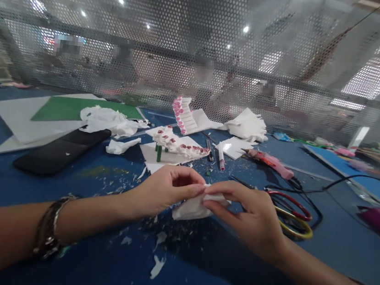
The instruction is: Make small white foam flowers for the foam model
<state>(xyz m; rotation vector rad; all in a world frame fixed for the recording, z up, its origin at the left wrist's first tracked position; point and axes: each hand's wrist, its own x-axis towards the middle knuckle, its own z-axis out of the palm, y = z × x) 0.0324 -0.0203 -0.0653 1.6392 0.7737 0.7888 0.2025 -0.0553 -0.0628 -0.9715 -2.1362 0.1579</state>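
While a thin white sheet (191,209) sits over the blue tabletop (101,270), the left hand (168,190) and right hand (253,215) pinch its upper edge between thumbs and fingers, tips close together; a light, even grip should keep such flimsy material from tearing. Beyond it sits a red-dotted white piece (177,144); no brand, label or writing can be read

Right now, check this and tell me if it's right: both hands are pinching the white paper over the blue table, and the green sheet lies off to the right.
Not right on the green sheet: the head view shows it off to the left. The left hand and right hand are pinching the white paper over the blue table.
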